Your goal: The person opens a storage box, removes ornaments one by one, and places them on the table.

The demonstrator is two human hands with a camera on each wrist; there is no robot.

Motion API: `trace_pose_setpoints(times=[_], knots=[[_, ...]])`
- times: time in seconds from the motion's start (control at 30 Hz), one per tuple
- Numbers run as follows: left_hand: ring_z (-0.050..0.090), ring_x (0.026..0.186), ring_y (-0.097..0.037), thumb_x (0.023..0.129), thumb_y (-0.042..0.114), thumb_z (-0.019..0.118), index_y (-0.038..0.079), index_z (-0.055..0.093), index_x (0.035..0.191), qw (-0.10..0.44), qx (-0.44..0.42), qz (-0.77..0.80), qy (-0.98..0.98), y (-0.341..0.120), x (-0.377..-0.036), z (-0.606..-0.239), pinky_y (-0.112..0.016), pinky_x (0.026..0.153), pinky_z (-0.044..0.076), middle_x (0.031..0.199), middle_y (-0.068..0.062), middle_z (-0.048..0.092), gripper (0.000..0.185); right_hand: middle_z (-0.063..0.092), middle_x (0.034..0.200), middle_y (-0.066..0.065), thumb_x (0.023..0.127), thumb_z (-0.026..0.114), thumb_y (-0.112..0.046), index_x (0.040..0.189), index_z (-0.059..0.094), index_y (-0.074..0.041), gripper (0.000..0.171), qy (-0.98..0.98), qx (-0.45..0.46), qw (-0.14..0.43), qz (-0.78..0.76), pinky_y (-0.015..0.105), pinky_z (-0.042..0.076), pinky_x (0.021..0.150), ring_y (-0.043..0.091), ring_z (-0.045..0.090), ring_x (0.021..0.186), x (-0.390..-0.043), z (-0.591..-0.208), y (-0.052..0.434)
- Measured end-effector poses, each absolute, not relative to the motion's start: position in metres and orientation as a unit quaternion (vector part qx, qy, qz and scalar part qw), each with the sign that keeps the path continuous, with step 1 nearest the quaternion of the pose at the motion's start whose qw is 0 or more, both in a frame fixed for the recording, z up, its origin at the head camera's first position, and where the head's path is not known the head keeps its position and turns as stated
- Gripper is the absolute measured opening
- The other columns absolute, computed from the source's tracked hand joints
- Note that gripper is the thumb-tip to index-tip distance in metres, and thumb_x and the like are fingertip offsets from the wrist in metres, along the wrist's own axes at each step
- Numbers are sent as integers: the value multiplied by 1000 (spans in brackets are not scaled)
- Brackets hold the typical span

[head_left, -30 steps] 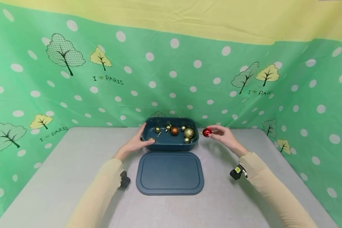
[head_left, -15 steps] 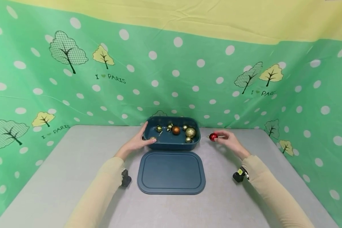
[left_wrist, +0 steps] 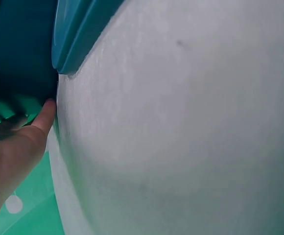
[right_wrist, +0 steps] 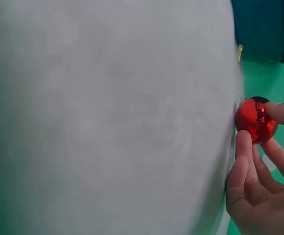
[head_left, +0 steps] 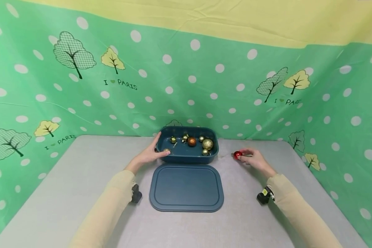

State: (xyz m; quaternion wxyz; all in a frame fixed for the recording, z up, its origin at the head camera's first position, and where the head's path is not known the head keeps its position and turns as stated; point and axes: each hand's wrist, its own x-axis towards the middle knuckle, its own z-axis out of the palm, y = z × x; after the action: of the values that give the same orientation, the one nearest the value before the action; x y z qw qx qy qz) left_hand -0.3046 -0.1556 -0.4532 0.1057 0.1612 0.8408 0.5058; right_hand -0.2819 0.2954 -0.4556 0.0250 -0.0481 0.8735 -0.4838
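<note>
My right hand [head_left: 255, 160] pinches a shiny red bauble [head_left: 237, 155] between thumb and fingertips, right of a dark blue box [head_left: 186, 159]. In the right wrist view the red ball [right_wrist: 252, 120] shows a glossy surface, and a thin gold cord trails from it. My left hand [head_left: 147, 155] holds the box's left end, thumb over the front rim and fingers along the side. Inside the box lie several small gold baubles, an orange glitter bauble [head_left: 192, 142] and a larger gold glitter bauble [head_left: 207, 144].
A flat blue lid [head_left: 186, 188] lies on the grey table [head_left: 186, 229] just in front of the box. Behind the box hangs a green dotted cloth [head_left: 179, 69], which also closes off both sides.
My right hand has moved right and toward me with the red bauble, away from the box and lower over the table. The left hand stays on the box.
</note>
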Motion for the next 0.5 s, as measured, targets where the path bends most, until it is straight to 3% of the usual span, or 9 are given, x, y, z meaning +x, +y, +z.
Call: trace_pose_setpoints(times=[0.33, 0.5], knots=[[1, 142, -44, 89, 38, 69, 17, -9, 156, 109, 164, 499, 844, -156, -305, -454, -61, 110, 11, 159, -18, -9, 105, 59, 111, 25, 90, 65, -10, 125, 53, 12, 42, 879, -52, 21, -474, 27, 52, 66, 13, 60, 82, -280, -459, 299], [2, 141, -46, 87, 46, 70, 19, -10, 156, 108, 163, 498, 845, -156, -306, -455, -62, 110, 11, 159, -19, -9, 109, 57, 115, 28, 91, 63, -8, 127, 50, 12, 44, 875, -57, 28, -480, 29, 53, 67, 21, 64, 85, -277, -456, 300]])
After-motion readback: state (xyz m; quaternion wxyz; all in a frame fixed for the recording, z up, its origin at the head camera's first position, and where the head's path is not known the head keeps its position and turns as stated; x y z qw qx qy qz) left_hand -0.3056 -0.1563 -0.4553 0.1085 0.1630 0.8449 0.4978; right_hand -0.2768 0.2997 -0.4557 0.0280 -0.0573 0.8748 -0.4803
